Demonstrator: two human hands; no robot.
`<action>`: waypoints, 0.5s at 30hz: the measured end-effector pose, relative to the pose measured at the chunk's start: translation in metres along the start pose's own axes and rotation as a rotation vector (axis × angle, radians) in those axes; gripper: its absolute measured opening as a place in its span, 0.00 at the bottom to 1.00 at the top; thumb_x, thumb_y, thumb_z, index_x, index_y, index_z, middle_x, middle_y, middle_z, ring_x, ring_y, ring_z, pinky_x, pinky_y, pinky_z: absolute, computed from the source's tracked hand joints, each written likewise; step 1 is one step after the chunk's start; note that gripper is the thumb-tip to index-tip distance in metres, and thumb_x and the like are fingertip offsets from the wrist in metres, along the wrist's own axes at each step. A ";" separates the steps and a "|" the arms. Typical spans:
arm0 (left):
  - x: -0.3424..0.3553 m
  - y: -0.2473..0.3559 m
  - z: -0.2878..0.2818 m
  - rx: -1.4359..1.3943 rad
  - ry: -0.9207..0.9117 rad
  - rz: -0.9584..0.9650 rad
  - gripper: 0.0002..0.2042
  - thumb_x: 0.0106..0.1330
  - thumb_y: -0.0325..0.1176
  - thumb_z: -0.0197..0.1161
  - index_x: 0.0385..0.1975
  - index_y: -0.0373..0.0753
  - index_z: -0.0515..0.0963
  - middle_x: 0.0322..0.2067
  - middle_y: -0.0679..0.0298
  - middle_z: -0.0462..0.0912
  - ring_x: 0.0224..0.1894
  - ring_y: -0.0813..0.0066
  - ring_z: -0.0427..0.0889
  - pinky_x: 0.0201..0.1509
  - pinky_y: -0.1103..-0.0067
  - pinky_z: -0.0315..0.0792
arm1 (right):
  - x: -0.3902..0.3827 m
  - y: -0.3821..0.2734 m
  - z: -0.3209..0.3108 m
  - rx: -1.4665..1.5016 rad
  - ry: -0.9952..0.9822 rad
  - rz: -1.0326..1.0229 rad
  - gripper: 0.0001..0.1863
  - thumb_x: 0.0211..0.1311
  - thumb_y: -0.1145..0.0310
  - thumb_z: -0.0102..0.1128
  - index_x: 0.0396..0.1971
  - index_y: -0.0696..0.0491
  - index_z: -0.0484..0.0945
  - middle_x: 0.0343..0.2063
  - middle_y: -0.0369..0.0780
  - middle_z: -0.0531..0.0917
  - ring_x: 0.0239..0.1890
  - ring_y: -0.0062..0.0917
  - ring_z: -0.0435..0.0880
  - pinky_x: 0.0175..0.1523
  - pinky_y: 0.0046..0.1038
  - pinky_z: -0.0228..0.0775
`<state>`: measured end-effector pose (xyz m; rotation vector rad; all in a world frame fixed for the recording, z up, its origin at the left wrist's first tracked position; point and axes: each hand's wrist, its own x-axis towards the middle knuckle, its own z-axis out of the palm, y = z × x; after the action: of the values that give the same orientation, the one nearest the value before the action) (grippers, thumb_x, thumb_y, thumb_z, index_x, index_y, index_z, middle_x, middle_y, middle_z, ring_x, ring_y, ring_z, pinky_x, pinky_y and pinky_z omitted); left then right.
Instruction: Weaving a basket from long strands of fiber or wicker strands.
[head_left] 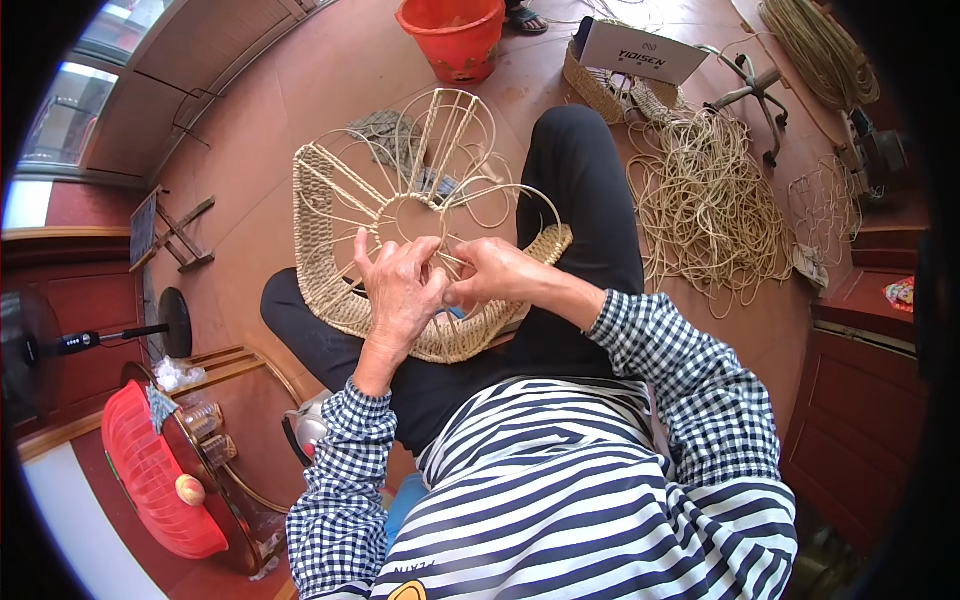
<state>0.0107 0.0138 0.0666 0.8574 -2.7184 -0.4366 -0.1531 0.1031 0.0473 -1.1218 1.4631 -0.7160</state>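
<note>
Across my lap rests a half-woven basket frame (322, 225), with a thick braided rim and thin rods running to a small ring near its middle. My left hand (400, 283) is over the lower part of the ring, thumb and fingertips pinched together and one finger sticking up. Right beside it, my right hand (487, 270) pinches at the same spot, its fingertips nearly meeting the left ones. A strand of cord seems to lie between the fingers, but its ends are hidden. Loose cord loops (540, 195) arch out to the right of the ring.
A big tangle of cord (710, 200) covers the floor to the right, near a box (640, 52) and a coil (822, 50). A red bucket (455, 40) stands ahead. At left are a small wooden stool (172, 232), a fan (175, 322) and a red plastic basket (155, 470).
</note>
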 end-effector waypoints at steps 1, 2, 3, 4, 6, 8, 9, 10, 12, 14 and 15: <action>0.000 0.000 0.000 -0.046 0.009 0.002 0.09 0.57 0.34 0.62 0.36 0.43 0.83 0.26 0.68 0.83 0.36 0.70 0.80 0.75 0.55 0.42 | 0.002 0.000 -0.002 0.003 0.004 -0.001 0.16 0.54 0.67 0.73 0.33 0.61 0.77 0.25 0.44 0.88 0.30 0.29 0.89 0.36 0.30 0.80; 0.000 -0.002 0.000 -0.045 0.007 0.006 0.09 0.57 0.34 0.62 0.36 0.43 0.83 0.26 0.68 0.83 0.36 0.70 0.80 0.75 0.55 0.42 | 0.005 0.001 -0.003 0.102 -0.092 0.069 0.17 0.51 0.65 0.73 0.32 0.61 0.78 0.25 0.44 0.88 0.29 0.28 0.90 0.36 0.30 0.80; 0.001 -0.004 0.000 -0.036 -0.017 0.009 0.08 0.60 0.34 0.61 0.37 0.43 0.83 0.26 0.68 0.83 0.37 0.70 0.80 0.75 0.54 0.41 | 0.006 0.002 -0.003 0.197 -0.193 0.138 0.18 0.49 0.63 0.74 0.31 0.62 0.79 0.25 0.44 0.88 0.29 0.28 0.90 0.36 0.30 0.81; 0.001 -0.005 0.000 -0.028 -0.039 0.011 0.08 0.63 0.34 0.60 0.38 0.43 0.82 0.27 0.68 0.83 0.38 0.70 0.80 0.75 0.53 0.40 | 0.006 0.003 -0.002 0.196 -0.193 0.137 0.18 0.49 0.63 0.74 0.31 0.62 0.79 0.25 0.44 0.88 0.29 0.28 0.90 0.36 0.30 0.81; 0.001 -0.007 0.003 -0.007 -0.067 0.027 0.08 0.65 0.35 0.58 0.38 0.43 0.82 0.27 0.68 0.83 0.38 0.70 0.80 0.75 0.52 0.39 | 0.009 0.005 0.000 0.055 -0.138 0.116 0.18 0.50 0.62 0.73 0.32 0.61 0.79 0.22 0.44 0.87 0.27 0.32 0.90 0.33 0.32 0.80; 0.001 -0.011 0.006 0.012 -0.093 0.042 0.07 0.67 0.35 0.57 0.39 0.43 0.81 0.28 0.68 0.83 0.39 0.69 0.80 0.74 0.50 0.38 | 0.007 0.006 0.002 -0.012 -0.026 0.033 0.17 0.51 0.62 0.72 0.31 0.60 0.79 0.24 0.44 0.86 0.27 0.34 0.89 0.33 0.34 0.79; 0.001 -0.013 0.006 0.022 -0.102 0.055 0.08 0.68 0.36 0.56 0.39 0.43 0.80 0.28 0.68 0.81 0.39 0.70 0.79 0.74 0.50 0.38 | 0.004 0.004 0.003 -0.078 0.086 -0.051 0.16 0.52 0.63 0.71 0.30 0.59 0.78 0.27 0.44 0.85 0.28 0.37 0.88 0.34 0.36 0.79; 0.001 -0.014 0.006 0.032 -0.112 0.068 0.08 0.69 0.37 0.55 0.40 0.42 0.79 0.27 0.68 0.80 0.40 0.71 0.79 0.74 0.50 0.37 | -0.002 0.002 0.005 -0.087 0.083 -0.054 0.16 0.52 0.63 0.71 0.30 0.59 0.78 0.27 0.44 0.85 0.28 0.37 0.88 0.34 0.36 0.79; 0.004 -0.011 0.004 0.042 -0.131 0.042 0.08 0.70 0.36 0.54 0.38 0.43 0.80 0.28 0.69 0.80 0.40 0.71 0.78 0.73 0.50 0.37 | -0.016 -0.003 0.008 -0.474 0.497 -0.336 0.12 0.55 0.65 0.68 0.29 0.58 0.76 0.34 0.46 0.80 0.33 0.40 0.85 0.37 0.40 0.77; 0.003 -0.011 0.004 0.054 -0.155 0.017 0.08 0.70 0.36 0.53 0.37 0.43 0.80 0.29 0.70 0.79 0.40 0.72 0.78 0.73 0.49 0.37 | -0.022 -0.008 0.009 -0.515 0.508 -0.353 0.11 0.56 0.66 0.66 0.29 0.57 0.76 0.36 0.46 0.78 0.36 0.41 0.84 0.39 0.41 0.76; 0.003 -0.014 0.009 0.091 -0.138 0.051 0.08 0.70 0.35 0.53 0.35 0.43 0.81 0.30 0.71 0.79 0.40 0.72 0.78 0.73 0.49 0.38 | -0.024 -0.011 0.009 -0.553 0.527 -0.368 0.10 0.57 0.67 0.65 0.29 0.57 0.76 0.38 0.46 0.76 0.39 0.42 0.82 0.41 0.42 0.75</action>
<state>0.0132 0.0029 0.0535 0.8062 -2.9003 -0.3768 -0.1433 0.1227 0.0645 -1.7476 1.9988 -0.9387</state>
